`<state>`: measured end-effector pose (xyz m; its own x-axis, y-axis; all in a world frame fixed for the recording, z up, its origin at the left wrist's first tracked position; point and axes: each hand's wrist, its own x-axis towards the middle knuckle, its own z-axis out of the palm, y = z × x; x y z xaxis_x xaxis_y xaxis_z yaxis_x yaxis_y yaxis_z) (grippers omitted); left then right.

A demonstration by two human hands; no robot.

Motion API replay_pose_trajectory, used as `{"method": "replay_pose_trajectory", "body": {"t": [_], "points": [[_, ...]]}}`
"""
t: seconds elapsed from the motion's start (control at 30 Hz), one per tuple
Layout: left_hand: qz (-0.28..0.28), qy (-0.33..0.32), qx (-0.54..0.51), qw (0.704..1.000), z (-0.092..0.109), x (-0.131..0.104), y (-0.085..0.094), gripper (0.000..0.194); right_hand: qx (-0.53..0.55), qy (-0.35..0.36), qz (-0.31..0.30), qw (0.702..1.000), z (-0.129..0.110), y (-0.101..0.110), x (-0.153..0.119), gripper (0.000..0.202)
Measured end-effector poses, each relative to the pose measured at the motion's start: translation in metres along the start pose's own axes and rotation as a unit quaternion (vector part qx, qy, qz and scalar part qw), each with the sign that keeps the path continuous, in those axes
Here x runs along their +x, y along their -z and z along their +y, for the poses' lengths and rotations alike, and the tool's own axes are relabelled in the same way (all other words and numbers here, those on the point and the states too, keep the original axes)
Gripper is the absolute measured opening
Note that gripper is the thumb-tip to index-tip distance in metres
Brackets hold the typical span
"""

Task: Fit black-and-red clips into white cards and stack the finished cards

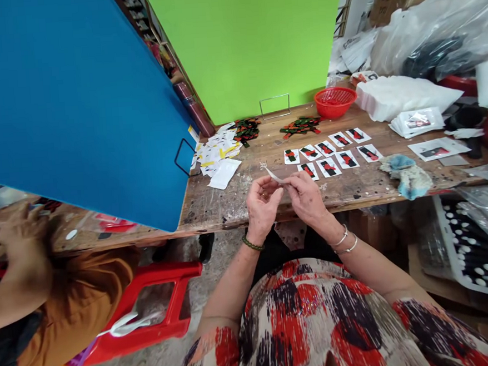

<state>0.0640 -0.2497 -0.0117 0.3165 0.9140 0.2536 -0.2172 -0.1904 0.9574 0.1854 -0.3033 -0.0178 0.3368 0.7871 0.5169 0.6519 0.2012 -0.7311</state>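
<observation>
Both my hands are raised over the front edge of the wooden table. My left hand [263,204] and my right hand [307,197] pinch a thin white slip [276,178] between them, seen nearly edge-on. Beyond my right hand, several white cards [327,167] with red and black pieces on them lie in two rows. To the left of my hands is a pile of white and yellow papers [219,151] with a larger white packet [224,174] in front. Small dark and orange pieces lie in two heaps [301,126] farther back.
A red basket [335,102] and a white stack [405,95] stand at the back right. A stained cloth [406,175] lies near the right front edge. Blue [80,105] and green [251,43] panels rise ahead. Another person's arm [20,271] is at the far left.
</observation>
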Motion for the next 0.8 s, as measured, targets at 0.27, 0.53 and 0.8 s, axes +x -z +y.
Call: {"method": "replay_pose_trajectory", "body": {"t": [0.27,0.53,0.8], "points": [[0.021,-0.07,0.144,0.987,0.003,-0.013,-0.008,0.023,0.244,-0.165,0.016,0.956,0.012,0.003,0.003,0.021],[-0.016,-0.005,0.119,0.993,0.001,-0.009,-0.01,0.021,0.279,-0.201,-0.044,0.938,0.01,0.005,0.0,0.025],[-0.045,0.033,0.108,0.993,-0.006,0.0,-0.002,0.022,0.303,-0.236,-0.073,0.92,0.012,0.01,0.003,0.032]]}}
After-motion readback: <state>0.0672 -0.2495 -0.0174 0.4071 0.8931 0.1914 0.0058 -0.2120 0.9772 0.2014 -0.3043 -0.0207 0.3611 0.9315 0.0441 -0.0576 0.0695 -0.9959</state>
